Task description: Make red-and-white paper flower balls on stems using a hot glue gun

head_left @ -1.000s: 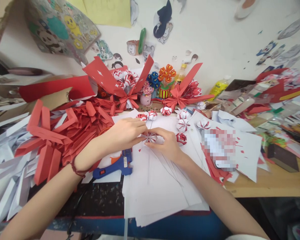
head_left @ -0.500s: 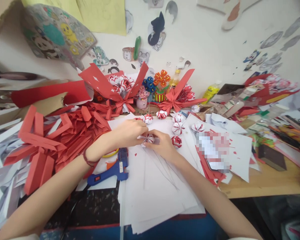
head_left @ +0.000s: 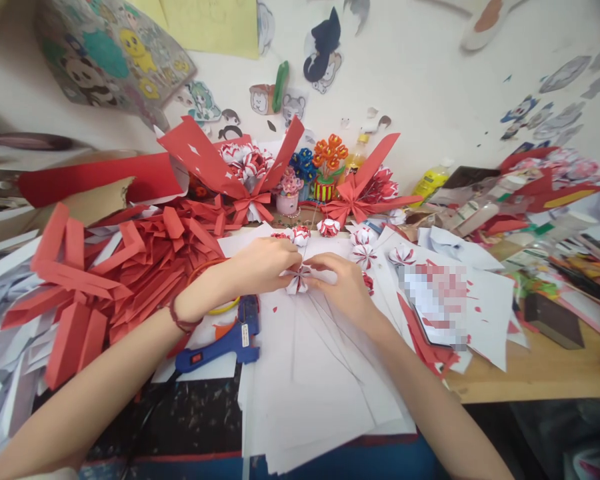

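A small white-and-red folded paper flower (head_left: 297, 283) is held over the white paper sheets (head_left: 325, 400) in the middle of the desk. My left hand (head_left: 269, 265) pinches it from the left, fingers curled. From the right, thumb and forefinger of my right hand (head_left: 344, 288) close around its edge. A thin wire rises above the flower between the hands. Several finished paper flowers, one of them a red-and-white bloom (head_left: 329, 228), lie just beyond. Loose thin wires (head_left: 337, 347) lie on the sheets below my right hand.
A blue glue gun (head_left: 220, 347) rests left of the sheets, its cord running toward me. Folded red paper strips (head_left: 130, 267) and white strips (head_left: 10, 373) pile up at left. Wrapped bouquets (head_left: 250, 173) stand at the back. A phone (head_left: 425, 307) lies at right.
The view has shifted slightly, moving the scene to the right. My right hand's fingers have moved a little off the flower's front, so more of its petals show.
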A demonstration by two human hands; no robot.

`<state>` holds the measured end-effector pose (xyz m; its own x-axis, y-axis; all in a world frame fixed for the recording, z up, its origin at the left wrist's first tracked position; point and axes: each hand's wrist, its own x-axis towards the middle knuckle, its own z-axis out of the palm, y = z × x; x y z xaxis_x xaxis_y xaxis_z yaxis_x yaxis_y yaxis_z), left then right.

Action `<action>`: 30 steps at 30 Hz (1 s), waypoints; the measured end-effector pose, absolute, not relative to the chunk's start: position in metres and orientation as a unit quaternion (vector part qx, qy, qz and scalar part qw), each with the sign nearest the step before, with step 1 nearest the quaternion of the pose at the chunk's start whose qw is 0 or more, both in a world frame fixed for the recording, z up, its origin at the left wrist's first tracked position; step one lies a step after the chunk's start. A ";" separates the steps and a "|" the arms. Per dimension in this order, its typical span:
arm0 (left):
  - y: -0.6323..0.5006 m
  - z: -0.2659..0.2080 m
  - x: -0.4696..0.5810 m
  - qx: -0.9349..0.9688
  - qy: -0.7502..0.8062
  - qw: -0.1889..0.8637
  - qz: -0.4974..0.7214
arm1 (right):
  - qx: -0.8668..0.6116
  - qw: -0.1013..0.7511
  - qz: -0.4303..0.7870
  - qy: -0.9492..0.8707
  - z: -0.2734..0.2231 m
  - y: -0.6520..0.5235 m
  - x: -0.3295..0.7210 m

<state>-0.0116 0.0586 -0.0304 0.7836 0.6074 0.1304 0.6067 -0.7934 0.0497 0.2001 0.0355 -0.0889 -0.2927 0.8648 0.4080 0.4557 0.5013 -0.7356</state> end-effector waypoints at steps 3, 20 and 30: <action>0.058 -0.028 -0.011 0.944 0.324 -0.003 0.056 | -0.432 0.411 0.232 -0.768 -0.089 0.034 0.201; 0.056 -0.032 -0.010 0.945 0.324 -0.014 0.034 | -0.447 0.399 0.214 -0.772 -0.084 0.025 0.193; 0.054 -0.030 -0.009 0.945 0.326 -0.007 0.025 | -0.454 0.395 0.192 -0.775 -0.088 0.024 0.191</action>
